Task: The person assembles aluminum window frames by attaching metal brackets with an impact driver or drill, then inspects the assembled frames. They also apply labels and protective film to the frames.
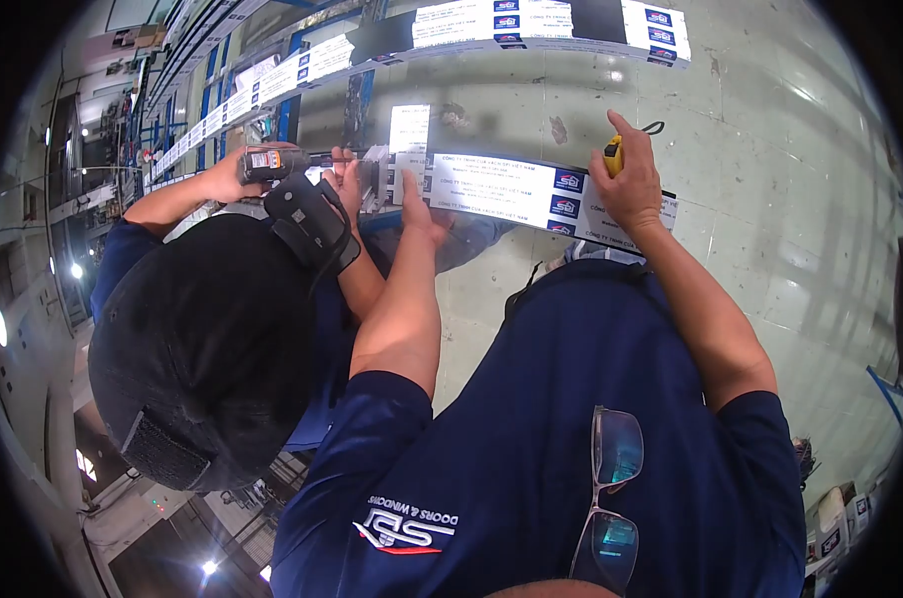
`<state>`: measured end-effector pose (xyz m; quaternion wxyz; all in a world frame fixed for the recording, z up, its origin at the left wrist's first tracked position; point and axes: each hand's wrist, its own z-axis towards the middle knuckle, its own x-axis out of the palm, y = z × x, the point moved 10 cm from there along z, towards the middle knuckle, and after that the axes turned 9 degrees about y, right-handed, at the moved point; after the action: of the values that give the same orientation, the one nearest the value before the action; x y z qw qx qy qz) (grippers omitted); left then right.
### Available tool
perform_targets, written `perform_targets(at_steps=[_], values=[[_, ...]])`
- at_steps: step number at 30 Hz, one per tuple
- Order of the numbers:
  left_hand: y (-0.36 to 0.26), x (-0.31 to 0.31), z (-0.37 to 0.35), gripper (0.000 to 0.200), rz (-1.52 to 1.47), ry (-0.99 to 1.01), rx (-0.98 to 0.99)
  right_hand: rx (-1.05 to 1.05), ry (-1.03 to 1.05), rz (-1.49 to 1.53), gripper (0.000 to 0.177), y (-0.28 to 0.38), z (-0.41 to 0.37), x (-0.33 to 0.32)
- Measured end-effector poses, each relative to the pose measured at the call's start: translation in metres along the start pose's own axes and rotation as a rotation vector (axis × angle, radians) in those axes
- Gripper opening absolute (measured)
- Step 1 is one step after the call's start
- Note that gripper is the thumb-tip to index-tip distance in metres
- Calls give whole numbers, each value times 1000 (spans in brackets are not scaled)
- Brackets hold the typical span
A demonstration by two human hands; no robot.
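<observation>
A long profile wrapped in white printed film (496,186) lies across in front of me. My left hand (422,211) grips it near its left end, with the thumb on top and the fingers mostly hidden below. Beside that thumb, a short piece with the same white film (410,130) sits crosswise on the profile and sticks out past its far edge. At the profile's right part, my right hand (628,184) is closed around a yellow tape measure (614,156), whose black strap loops out to the right.
On my left, a co-worker in a black cap (202,349) holds a power tool (270,164) against the profile's left end; their other hand (347,189) is there too. Beyond, another long wrapped profile (531,28) runs across blue racking (290,115). Tiled floor (770,199) lies to the right.
</observation>
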<state>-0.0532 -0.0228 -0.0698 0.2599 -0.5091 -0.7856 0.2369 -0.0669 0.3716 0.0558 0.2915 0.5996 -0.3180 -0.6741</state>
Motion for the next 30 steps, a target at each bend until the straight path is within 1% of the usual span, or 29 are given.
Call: perform_targets(at_steps=[8,16,18,22,24,28,30], values=[[-1,3,1,65,-6,37,13,-27,-14,-7,59,1,1,-1],[0,3,1,66,0,33,3,4,-11,-14,58,1,0,-1],[1,0,0,60,-75,-23,7,4,-8,-10,58,0,0,0],[1,-3,1,58,-55,-5,3,7,-2,-9,58,-1,0,1],[1,-2,6,66,-18,34,12,2,-2,-16,59,-2,0,1],[1,-3,6,65,-34,25,26,-1,1,-19,59,-2,0,2],[0,-1,5,65,-10,50,19,-6,-2,-24,59,-2,0,2]])
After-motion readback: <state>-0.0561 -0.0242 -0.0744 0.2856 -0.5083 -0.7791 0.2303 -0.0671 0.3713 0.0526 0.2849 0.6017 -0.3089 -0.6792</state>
